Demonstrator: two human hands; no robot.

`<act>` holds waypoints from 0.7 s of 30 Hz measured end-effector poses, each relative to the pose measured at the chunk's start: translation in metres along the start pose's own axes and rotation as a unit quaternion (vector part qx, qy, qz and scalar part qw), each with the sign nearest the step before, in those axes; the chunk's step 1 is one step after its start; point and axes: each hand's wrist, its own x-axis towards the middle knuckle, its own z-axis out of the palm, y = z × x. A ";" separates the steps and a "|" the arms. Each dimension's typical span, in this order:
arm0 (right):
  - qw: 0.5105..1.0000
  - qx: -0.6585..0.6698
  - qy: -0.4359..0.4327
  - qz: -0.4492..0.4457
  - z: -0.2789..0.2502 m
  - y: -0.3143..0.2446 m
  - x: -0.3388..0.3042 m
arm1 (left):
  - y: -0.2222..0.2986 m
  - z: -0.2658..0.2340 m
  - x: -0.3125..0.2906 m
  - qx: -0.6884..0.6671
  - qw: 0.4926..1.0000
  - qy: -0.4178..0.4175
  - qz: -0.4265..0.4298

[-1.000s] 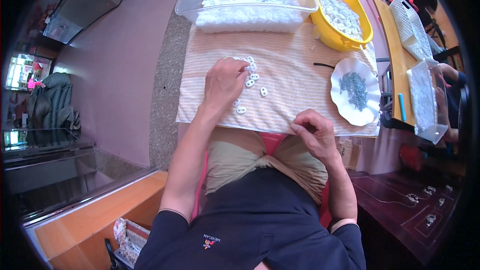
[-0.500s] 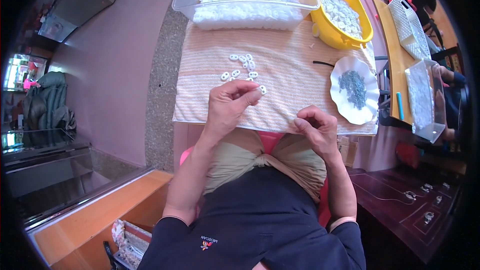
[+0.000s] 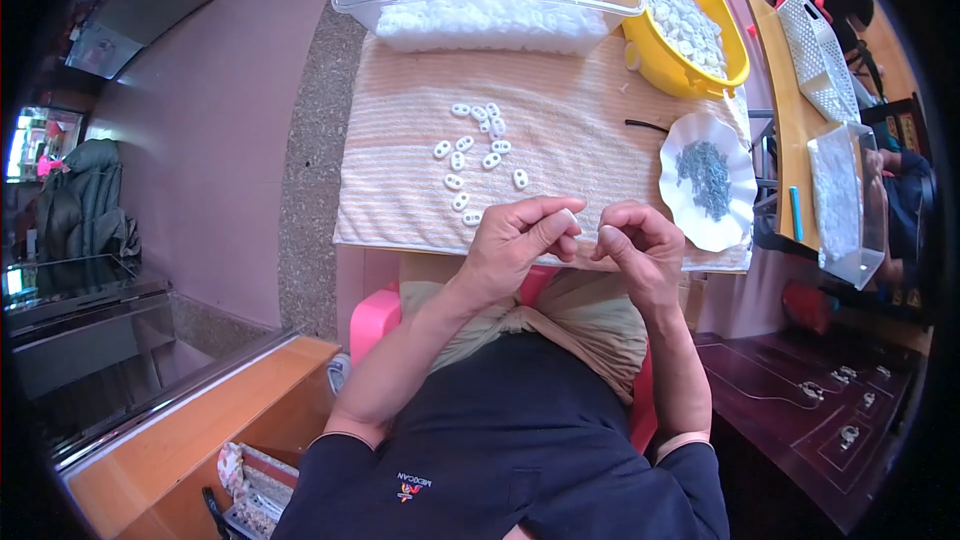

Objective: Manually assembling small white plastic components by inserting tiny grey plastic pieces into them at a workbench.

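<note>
My left hand (image 3: 525, 243) is closed in a pinch at the towel's near edge. A pale spot shows at its fingertips; I cannot tell whether it is a nail or a small piece. Close beside it, my right hand (image 3: 645, 245) is also pinched, and whatever it may hold is hidden. The fingertips of both hands nearly meet. Beyond them a white oval two-hole plastic piece (image 3: 520, 179) lies on the striped towel (image 3: 590, 130). Several more such pieces (image 3: 454, 182) are scattered to its left. A scalloped white dish (image 3: 736, 212) of small dark screw-like parts (image 3: 708, 180) is right of my right hand.
A clear plastic bin (image 3: 480, 33) full of white pieces stands at the far edge. Next to it is a yellow basin (image 3: 655, 68) with more pieces. A thin black stick (image 3: 647, 125) lies near the dish. Farther right, a person sits behind another clear box (image 3: 850, 268).
My left hand has moved right and nearer me, close to my right hand. The white piece at its fingertips now lies on the towel, and pieces the hand covered are visible.
</note>
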 end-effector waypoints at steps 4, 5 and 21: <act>0.999 0.023 0.022 0.034 0.006 -0.006 0.001 | -0.001 0.005 -0.003 -0.009 1.000 -0.027 -0.012; 0.996 0.065 0.032 0.050 0.008 -0.007 0.002 | -0.003 0.006 -0.002 -0.015 0.999 -0.031 0.001; 0.995 0.102 0.014 -0.009 0.023 0.002 0.001 | -0.019 0.014 -0.007 -0.123 0.992 0.026 -0.025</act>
